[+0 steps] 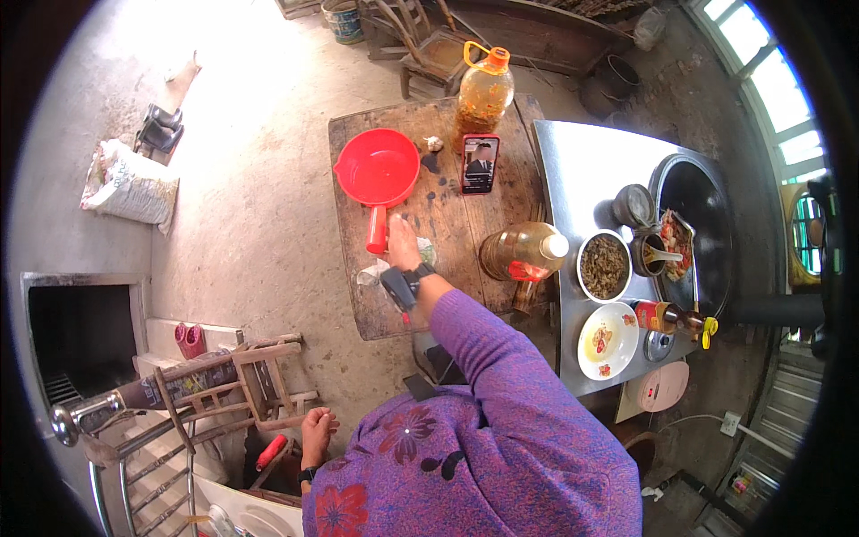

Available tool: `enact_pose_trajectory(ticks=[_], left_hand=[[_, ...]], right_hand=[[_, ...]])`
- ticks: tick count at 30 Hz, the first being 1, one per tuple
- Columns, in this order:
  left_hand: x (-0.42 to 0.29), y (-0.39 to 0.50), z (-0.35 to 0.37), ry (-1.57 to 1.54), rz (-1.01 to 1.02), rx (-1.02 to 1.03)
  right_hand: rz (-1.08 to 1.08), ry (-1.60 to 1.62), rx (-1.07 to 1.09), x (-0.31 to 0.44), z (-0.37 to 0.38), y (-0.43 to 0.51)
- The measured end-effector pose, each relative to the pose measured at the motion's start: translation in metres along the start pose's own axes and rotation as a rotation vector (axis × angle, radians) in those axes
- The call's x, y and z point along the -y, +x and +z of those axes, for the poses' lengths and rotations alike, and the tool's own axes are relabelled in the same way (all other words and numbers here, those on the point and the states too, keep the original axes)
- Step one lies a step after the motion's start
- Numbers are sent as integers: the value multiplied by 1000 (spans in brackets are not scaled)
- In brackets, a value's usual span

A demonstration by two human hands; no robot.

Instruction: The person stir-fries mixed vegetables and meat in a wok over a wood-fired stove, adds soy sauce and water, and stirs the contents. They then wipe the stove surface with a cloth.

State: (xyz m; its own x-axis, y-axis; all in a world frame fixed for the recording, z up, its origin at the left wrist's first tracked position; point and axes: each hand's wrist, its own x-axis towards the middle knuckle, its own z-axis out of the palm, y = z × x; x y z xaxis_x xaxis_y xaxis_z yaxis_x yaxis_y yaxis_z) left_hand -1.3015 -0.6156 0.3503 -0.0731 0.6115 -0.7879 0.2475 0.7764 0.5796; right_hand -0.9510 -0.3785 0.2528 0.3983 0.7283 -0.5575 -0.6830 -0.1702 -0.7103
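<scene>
My right hand [404, 245] is over the wooden table [446, 221], right beside the handle of a red plastic ladle [379, 168]. Its fingers point away from me, and whether they grip the handle is hidden. Under and beside this hand lies a crumpled piece of plastic or cloth [426, 251]. Low at my side hangs my left hand [319, 429], fingers loosely curled, with nothing visible in it. Beyond the ladle are a garlic bulb [433, 143] and a phone [480, 164] propped against a large plastic jug [484, 94] with an orange cap.
A second plastic jug [517, 252] stands near the metal stove top [577, 161]. On that top are a bowl of dark chopped food [604, 267], a white dish [607, 342], a sauce bottle [671, 318] and a wok [715, 221]. A wooden chair [268, 382] is at left.
</scene>
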Motion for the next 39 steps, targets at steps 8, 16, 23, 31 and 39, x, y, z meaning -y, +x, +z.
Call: enact_pose_trajectory(ticks=[8,16,23,31,39], left_hand=[[-27,37,10,170,37,140],[-69,49,46,313,422,192],[-91,33,59,178,453,437],[-71,12,36,-334,313,447],[-50,7,32,-491,235,722]], right_hand=[[-461,-1669,169,10,-66,-57],[-420,-1439,670,19,-44,-87],[-200,-997,1027,-6,12,-182],[-341,-1039,991,-19,9,-228],[-399,-1115,959,-11,-12,-251]])
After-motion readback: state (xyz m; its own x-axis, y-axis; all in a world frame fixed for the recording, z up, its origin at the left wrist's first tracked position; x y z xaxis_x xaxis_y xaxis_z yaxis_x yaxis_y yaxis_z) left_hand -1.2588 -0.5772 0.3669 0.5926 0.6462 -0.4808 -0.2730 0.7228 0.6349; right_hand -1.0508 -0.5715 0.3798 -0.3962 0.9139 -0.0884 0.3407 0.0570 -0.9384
